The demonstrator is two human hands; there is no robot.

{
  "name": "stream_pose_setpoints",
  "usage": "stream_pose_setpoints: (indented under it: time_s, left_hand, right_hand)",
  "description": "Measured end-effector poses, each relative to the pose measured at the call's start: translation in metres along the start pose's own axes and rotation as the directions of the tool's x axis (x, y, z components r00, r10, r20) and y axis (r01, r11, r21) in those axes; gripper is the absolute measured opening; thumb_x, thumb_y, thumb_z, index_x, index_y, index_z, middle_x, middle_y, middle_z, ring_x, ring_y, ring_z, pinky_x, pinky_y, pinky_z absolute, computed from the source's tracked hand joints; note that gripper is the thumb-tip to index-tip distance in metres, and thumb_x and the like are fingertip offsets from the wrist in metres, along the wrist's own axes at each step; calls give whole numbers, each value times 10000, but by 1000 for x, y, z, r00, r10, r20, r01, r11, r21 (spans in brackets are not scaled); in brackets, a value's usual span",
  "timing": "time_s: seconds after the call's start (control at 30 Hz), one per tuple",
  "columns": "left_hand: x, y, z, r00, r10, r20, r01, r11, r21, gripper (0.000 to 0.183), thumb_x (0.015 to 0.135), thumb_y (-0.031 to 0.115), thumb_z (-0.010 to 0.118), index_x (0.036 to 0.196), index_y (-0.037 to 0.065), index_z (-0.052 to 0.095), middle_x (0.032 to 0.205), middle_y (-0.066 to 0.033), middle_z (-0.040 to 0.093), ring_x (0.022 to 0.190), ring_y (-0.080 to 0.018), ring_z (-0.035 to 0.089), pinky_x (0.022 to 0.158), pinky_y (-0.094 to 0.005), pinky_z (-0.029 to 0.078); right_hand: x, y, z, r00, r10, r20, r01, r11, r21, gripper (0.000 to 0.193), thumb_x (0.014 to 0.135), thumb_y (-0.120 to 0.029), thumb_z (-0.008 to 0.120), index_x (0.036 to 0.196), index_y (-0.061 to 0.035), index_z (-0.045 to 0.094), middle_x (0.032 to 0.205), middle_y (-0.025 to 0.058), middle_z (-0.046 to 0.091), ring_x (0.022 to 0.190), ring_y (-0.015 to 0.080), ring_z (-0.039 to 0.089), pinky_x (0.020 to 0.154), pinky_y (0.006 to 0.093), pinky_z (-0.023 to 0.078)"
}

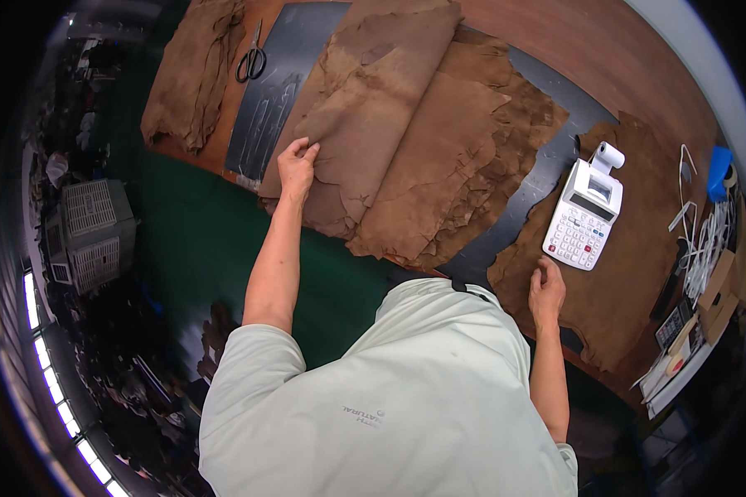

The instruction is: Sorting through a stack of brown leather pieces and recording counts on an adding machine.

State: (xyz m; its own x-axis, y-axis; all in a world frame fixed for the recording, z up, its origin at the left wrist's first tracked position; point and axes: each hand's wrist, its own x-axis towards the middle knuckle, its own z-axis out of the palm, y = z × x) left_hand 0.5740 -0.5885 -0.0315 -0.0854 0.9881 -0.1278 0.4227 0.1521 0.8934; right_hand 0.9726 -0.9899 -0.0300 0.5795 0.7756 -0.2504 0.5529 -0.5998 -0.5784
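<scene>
A large folded brown leather hide point(365, 108) lies across the table in front of me. My left hand point(297, 170) is at its left edge, thumb and fingers pinched together on the leather. Beside it, a stack of rough-edged brown hides point(448, 149) overlaps toward the right. A white printing calculator point(584, 211) with a paper roll point(607, 156) rests on another brown hide point(617, 290). My right hand point(547, 291) is just below the calculator's lower left corner, fingers curled, one fingertip close to the corner. Nothing shows in that hand.
Black-handled scissors point(252, 62) lie on the far left of the table, next to more folded leather point(195, 74). Dark boards point(273, 99) show between the hides. A blue tape dispenser point(719, 172), white cords point(704, 248) and a cardboard box point(719, 298) crowd the right edge.
</scene>
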Motion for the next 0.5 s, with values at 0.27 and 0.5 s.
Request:
stream_pose_setpoints:
  time_s: [0.27, 0.5]
  left_hand:
    - [23, -25, 4, 998, 67, 2, -66, 980, 185, 331, 863, 113, 801, 1146, -37, 718, 992, -85, 730, 897, -164, 666, 834, -301, 537]
    - [65, -37, -15, 993, 108, 46, -116, 846, 521, 327, 879, 157, 773, 1175, 29, 725, 923, -103, 761, 883, -235, 718, 847, -349, 549]
  right_hand:
    - [-4, 12, -2, 990, 47, -130, -51, 998, -27, 273, 942, -93, 599, 1200, -20, 649, 1283, 183, 652, 1150, 367, 642, 967, 431, 525]
    - [3, 12, -17, 980, 163, -118, -170, 984, -52, 325, 936, -122, 596, 1253, -51, 612, 1472, 149, 533, 1203, 365, 615, 976, 457, 526]
